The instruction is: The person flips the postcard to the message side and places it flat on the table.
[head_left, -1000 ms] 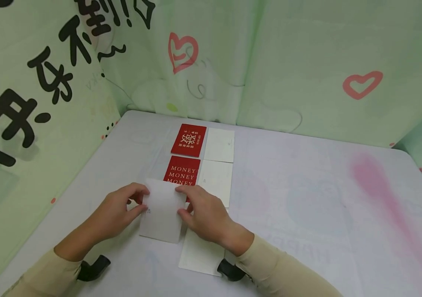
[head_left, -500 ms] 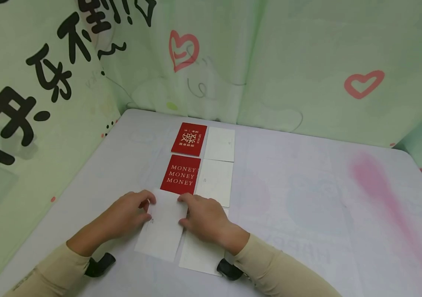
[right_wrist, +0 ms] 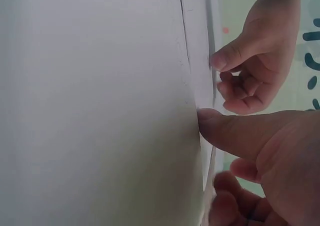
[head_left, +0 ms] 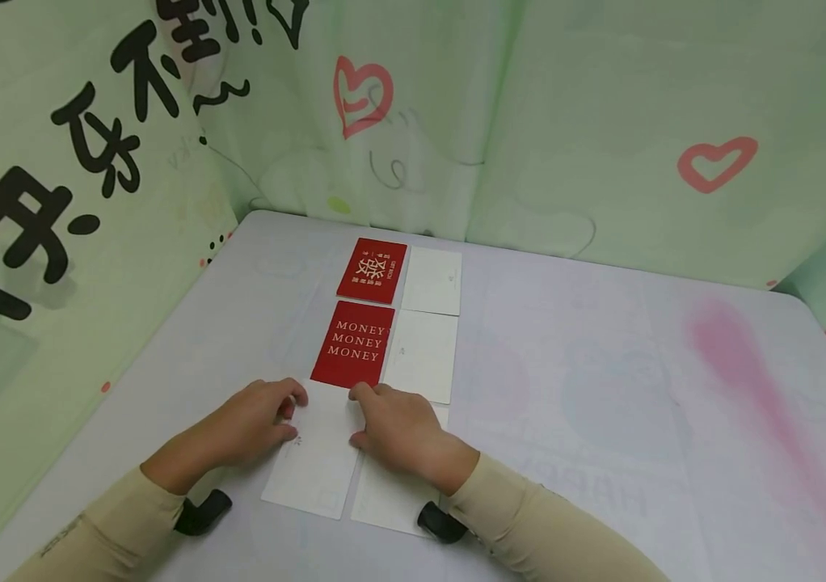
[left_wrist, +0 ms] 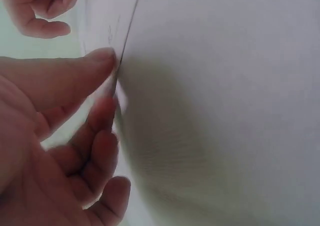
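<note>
Across the top and left side of the frame hangs a pale green cloth [head_left: 580, 105] printed with bold black characters and pink-red hearts. Below it spreads a white table [head_left: 566, 388], with a pink streak [head_left: 729, 347] at the right. Two beige sleeves [head_left: 551, 517] enter from the bottom corners. At lower centre-left, the left hand [head_left: 256, 420] holds the left edge of a white card [head_left: 314, 453], thumb and fingers bent against it; the right hand [head_left: 406, 428] holds its right edge likewise. So the card lies between the two hands, its lower half showing below the fingertips. Just above it is a red card lettered MONEY [head_left: 347, 343], then a red card with a large character [head_left: 372, 271]. Three more white cards [head_left: 420, 356] form a column to their right, the lowest partly under the right hand. Small black devices [head_left: 204, 513] sit under both wrists.
</note>
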### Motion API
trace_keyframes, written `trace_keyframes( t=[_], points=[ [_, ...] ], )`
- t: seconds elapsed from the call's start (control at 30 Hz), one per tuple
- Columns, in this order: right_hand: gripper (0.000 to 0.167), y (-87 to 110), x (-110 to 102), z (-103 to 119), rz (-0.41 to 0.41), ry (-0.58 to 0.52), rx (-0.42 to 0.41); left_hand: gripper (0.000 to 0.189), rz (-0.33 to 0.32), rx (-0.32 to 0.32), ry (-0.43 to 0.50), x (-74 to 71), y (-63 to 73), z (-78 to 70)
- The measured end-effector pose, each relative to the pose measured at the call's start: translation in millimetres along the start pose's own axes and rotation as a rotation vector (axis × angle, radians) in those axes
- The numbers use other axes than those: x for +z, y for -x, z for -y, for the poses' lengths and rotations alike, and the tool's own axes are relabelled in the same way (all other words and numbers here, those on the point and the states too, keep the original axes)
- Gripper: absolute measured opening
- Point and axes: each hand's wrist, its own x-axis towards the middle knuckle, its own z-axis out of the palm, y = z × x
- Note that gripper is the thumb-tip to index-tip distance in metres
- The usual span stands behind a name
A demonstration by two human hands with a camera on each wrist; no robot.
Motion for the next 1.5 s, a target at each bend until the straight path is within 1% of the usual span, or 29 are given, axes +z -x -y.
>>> trace_keyframes(
  t=[0.13,0.2,0.27,0.4,0.57,0.67,0.73,0.83,0.9,0.97,1.07,1.17,1.27,1.33,1.43,1.5],
  points=[
    [0.048,0.9,-0.3,0.5,-0.027,0.054,-0.007,0.039,-0.051,0.044,-0.081,1.3,0.6,-0.3],
    [0.047,1.2,-0.2,0.5,-0.037,0.09,-0.022,0.038,-0.065,0.075,-0.098,1.1,0.8,-0.3],
    [0.046,1.6,-0.1,0.6,-0.037,0.122,-0.032,0.036,-0.064,0.095,-0.101,0.8,1.0,0.1],
    [0.043,3.1,0.5,1.4,-0.03,0.159,-0.032,0.035,-0.045,0.094,-0.109,-1.0,1.8,1.1],
    [0.041,5.8,1.9,2.6,-0.036,0.185,-0.037,0.036,-0.041,0.105,-0.121,-2.9,3.0,1.8],
    [0.043,6.0,1.3,1.9,-0.042,0.165,-0.037,0.035,-0.038,0.11,-0.114,-3.5,2.5,2.0],
    [0.046,4.5,-1.3,0.1,-0.046,0.131,-0.029,0.035,-0.039,0.096,-0.101,-5.0,0.3,1.0],
    [0.046,-2.3,-8.3,-6.3,-0.064,0.083,-0.006,0.036,-0.057,0.081,-0.077,-10.1,-9.7,-0.9],
    [0.046,-9.4,-14.0,-12.4,-0.074,0.069,0.019,0.04,-0.07,0.081,-0.06,-14.1,-21.8,-1.4],
    [0.048,-18.3,-18.1,-19.3,-0.072,0.072,0.044,0.046,-0.069,0.092,-0.057,-17.4,-37.4,-1.0],
    [0.056,-32.5,-20.6,-28.4,-0.034,0.09,0.083,0.054,-0.027,0.098,-0.073,-18.1,-63.5,1.8],
    [0.066,-43.3,-19.8,-32.6,0.017,0.116,0.113,0.057,0.025,0.066,-0.1,-17.1,-82.2,2.1],
    [0.072,-48.9,-18.3,-32.7,0.052,0.142,0.135,0.055,0.057,0.023,-0.125,-17.5,-90.0,-0.9],
    [0.074,-50.7,-17.5,-32.9,0.061,0.162,0.14,0.053,0.062,0.013,-0.135,-18.6,-92.2,-2.7],
    [0.073,-51.7,-18.8,-33.1,0.063,0.192,0.137,0.054,0.076,0.011,-0.132,-22.4,-93.6,-5.6],
    [0.07,-51.4,-20.7,-33.5,0.06,0.202,0.127,0.054,0.089,0.026,-0.124,-25.0,-94.5,-6.2]
  ],
)
